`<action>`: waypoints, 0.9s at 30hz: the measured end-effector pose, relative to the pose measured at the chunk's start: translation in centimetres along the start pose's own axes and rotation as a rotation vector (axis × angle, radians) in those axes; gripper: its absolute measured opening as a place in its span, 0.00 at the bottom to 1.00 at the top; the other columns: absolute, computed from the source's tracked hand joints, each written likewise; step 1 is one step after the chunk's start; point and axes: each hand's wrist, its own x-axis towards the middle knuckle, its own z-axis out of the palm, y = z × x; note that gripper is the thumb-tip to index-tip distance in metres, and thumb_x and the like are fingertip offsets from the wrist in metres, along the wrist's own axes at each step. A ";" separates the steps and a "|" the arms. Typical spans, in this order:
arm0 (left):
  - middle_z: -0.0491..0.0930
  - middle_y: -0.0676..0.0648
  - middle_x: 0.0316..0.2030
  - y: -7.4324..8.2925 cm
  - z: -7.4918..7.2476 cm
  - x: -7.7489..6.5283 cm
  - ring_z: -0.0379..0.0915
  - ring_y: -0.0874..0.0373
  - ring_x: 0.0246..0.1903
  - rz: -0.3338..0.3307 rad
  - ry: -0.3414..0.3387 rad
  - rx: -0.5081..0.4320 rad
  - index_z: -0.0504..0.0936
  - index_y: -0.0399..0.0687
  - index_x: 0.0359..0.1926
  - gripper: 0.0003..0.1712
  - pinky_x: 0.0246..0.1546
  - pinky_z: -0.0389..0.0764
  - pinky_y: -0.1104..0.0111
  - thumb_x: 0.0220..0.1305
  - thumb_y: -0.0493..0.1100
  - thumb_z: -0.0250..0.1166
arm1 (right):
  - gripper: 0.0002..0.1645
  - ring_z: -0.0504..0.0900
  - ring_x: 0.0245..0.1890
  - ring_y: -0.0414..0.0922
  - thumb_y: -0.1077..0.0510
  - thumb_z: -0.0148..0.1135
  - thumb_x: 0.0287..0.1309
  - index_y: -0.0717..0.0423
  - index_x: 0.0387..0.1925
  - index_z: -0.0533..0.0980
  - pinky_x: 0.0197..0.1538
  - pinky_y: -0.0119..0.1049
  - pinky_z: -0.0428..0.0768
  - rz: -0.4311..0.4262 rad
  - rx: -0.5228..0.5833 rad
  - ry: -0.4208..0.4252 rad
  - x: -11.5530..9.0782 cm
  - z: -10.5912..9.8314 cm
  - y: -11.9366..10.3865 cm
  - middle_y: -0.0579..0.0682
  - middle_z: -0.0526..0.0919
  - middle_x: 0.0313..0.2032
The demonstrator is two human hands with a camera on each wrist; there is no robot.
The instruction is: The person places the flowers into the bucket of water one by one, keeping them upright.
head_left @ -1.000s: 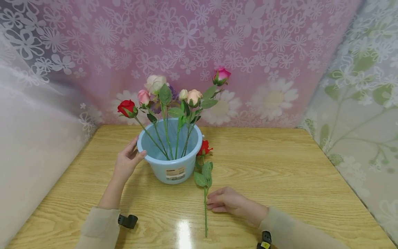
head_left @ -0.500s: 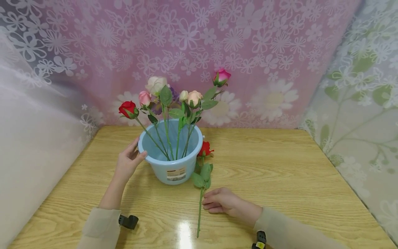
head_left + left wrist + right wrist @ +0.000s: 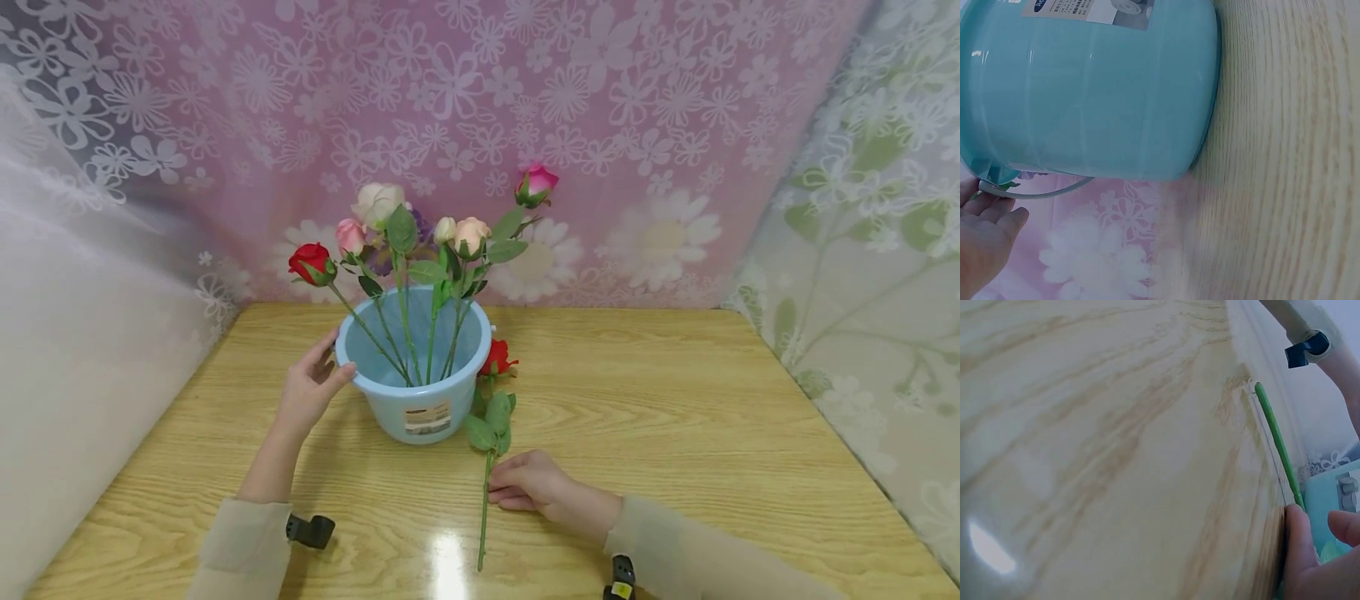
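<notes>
A light blue bucket [image 3: 390, 417] with a paper label stands on the table, holding several upright artificial roses [image 3: 311, 262]. My left hand [image 3: 307, 387] holds the bucket's left rim, thumb at the lip; the left wrist view shows its fingers [image 3: 1013, 219] by the handle joint [image 3: 991, 186]. Lying along the bucket's right side is a red rose [image 3: 497, 358], its leafy stem [image 3: 483, 517] pointing towards me. My right hand [image 3: 540, 487] touches this stem with its fingertips. In the right wrist view, the thumb [image 3: 1346, 526] stands apart from the finger [image 3: 1299, 537] beside the stem.
The wooden table [image 3: 637, 400] reaches a pink floral curtain [image 3: 600, 100] at the back. Pale floral sheets [image 3: 877, 275] bound the right side, with a whitish one [image 3: 90, 333] on the left. Black cameras [image 3: 311, 532] sit on both wrists.
My right hand has moved slightly left, and the lying rose's stem end has swung left with it. The left hand still holds the bucket, which appears very slightly farther right.
</notes>
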 end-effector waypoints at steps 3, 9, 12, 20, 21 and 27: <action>0.55 0.38 0.63 0.1 0.0 0.0 0.48 0.49 0.62 -0.016 -0.002 -0.004 0.57 0.34 0.63 0.34 0.59 0.56 0.55 0.58 0.37 0.60 | 0.14 0.81 0.24 0.42 0.65 0.59 0.51 0.72 0.38 0.73 0.28 0.30 0.81 -0.009 -0.037 0.039 0.2 0.4 0.1 0.52 0.81 0.24; 0.56 0.38 0.62 0.6 0.2 0.2 0.51 0.49 0.61 -0.037 0.019 -0.015 0.57 0.33 0.63 0.35 0.60 0.56 0.58 0.56 0.36 0.61 | 0.11 0.79 0.19 0.39 0.64 0.62 0.48 0.70 0.32 0.75 0.23 0.29 0.80 -0.033 -0.111 0.096 0.2 1.0 0.0 0.51 0.80 0.18; 0.56 0.38 0.62 0.7 0.2 0.2 0.51 0.48 0.61 -0.033 0.017 -0.012 0.57 0.33 0.63 0.35 0.60 0.56 0.58 0.56 0.34 0.61 | 0.10 0.79 0.17 0.38 0.65 0.63 0.46 0.69 0.30 0.76 0.22 0.29 0.80 -0.039 -0.136 0.109 0.1 1.3 -0.1 0.52 0.80 0.17; 0.54 0.39 0.63 0.2 0.1 0.4 0.50 0.49 0.61 -0.024 -0.004 0.004 0.57 0.35 0.63 0.36 0.60 0.56 0.57 0.55 0.34 0.62 | 0.08 0.78 0.16 0.38 0.66 0.64 0.46 0.69 0.29 0.75 0.20 0.28 0.79 -0.045 -0.187 0.136 0.4 1.4 0.0 0.52 0.80 0.17; 0.54 0.40 0.63 0.2 0.0 0.4 0.50 0.49 0.62 -0.026 -0.006 0.006 0.57 0.36 0.63 0.36 0.60 0.56 0.57 0.55 0.34 0.62 | 0.08 0.78 0.16 0.38 0.66 0.64 0.46 0.69 0.29 0.75 0.20 0.28 0.79 -0.045 -0.190 0.136 0.4 1.4 0.0 0.52 0.80 0.17; 0.54 0.40 0.63 0.4 0.0 0.4 0.49 0.49 0.62 -0.034 -0.018 0.019 0.57 0.37 0.64 0.37 0.59 0.57 0.57 0.55 0.36 0.62 | 0.09 0.78 0.16 0.38 0.67 0.63 0.46 0.70 0.31 0.75 0.21 0.28 0.79 -0.041 -0.165 0.129 0.3 1.3 0.1 0.52 0.80 0.18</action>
